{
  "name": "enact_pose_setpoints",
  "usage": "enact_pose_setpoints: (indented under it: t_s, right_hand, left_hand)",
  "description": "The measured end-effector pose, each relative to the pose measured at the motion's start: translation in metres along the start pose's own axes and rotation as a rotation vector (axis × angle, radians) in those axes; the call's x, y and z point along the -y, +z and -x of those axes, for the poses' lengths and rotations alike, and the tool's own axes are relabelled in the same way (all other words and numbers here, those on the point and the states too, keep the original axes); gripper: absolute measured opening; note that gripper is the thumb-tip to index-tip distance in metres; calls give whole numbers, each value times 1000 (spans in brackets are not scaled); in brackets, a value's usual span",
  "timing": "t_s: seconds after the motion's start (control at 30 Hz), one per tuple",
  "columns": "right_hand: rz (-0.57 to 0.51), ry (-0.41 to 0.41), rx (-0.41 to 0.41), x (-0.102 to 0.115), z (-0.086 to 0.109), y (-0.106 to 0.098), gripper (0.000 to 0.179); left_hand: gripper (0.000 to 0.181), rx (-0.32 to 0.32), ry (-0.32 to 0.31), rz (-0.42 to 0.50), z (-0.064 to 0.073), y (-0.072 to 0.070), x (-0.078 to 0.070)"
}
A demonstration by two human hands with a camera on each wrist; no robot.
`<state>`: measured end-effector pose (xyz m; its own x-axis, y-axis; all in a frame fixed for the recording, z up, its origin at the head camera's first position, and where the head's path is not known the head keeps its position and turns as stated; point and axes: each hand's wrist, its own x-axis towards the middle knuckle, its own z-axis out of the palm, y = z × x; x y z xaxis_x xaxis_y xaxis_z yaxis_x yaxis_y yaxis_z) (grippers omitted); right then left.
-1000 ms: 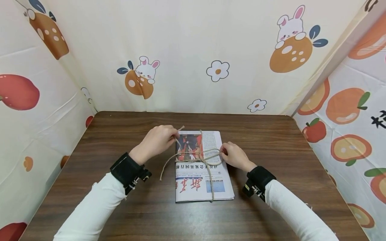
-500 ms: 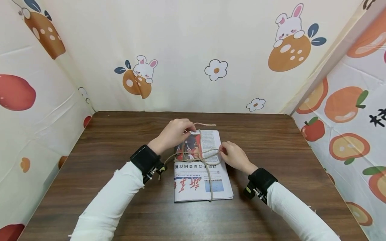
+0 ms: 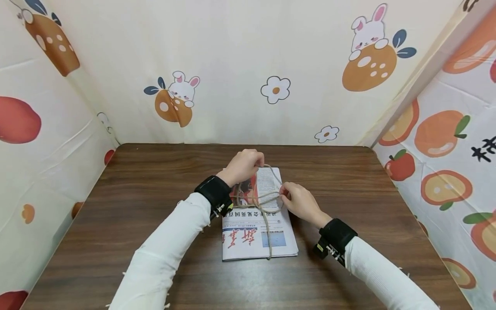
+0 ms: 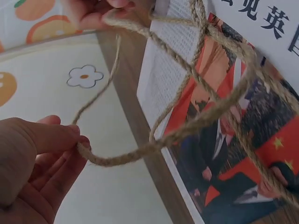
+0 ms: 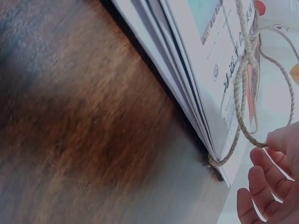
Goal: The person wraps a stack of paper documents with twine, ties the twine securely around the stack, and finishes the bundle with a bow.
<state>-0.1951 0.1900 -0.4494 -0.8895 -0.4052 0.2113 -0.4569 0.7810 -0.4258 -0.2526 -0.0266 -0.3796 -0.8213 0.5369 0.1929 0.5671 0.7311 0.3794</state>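
Note:
A folded stack of newspapers (image 3: 244, 247) lies on the table with twine (image 3: 267, 228) wrapped round it lengthwise and crosswise, crossing near the middle. At the stack's far edge, my left hand (image 3: 243, 166) pinches a loose length of twine between thumb and fingers; the left wrist view shows this twine (image 4: 117, 161) curving back over the printed photo. My right hand (image 3: 301, 201) pinches a loop of twine at the stack's right edge. In the right wrist view the loop (image 5: 254, 142) runs to the thumb and forefinger, and the layered paper edges show beside it.
The brown wood-grain table (image 3: 162, 181) extends round the stack on all sides. Pale curtains (image 3: 228, 86) with printed rabbits, flowers and fruit stand behind and at both sides. Each wrist wears a black strap (image 3: 214, 190) with a small camera.
My left hand has moved right along the stack's far edge, drawing the loose twine end over toward the right hand. The right hand keeps its pinch in nearly the same place.

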Motion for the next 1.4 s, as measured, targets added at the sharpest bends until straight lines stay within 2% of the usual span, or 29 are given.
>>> enact_pose_setpoints:
  t_s: [0.27,0.5,0.67,1.03,1.2,1.4]
  right_hand:
    - [-1,-19,-4,3,-1,-1,8]
    - [-7,-16,-11,5,-2,-1,9]
    - [-7,-16,-10,6,-3,0,8]
    - [-12,-5,-20,7,-7,2,7]
    - [-14,-3,-18,9,-9,1,6]
    - [-3,-8,-26,11,-13,-1,5]
  left_hand:
    - [17,61,-45,14,-7,11,-10]
    - [10,110,5,9,-9,25,-16]
    - [8,131,-42,1,-4,30,-12]
    - [8,63,-117,-45,8,23,4]
    - [5,23,-133,-55,22,14,12]
    - [6,-57,-175,-54,44,2,20]
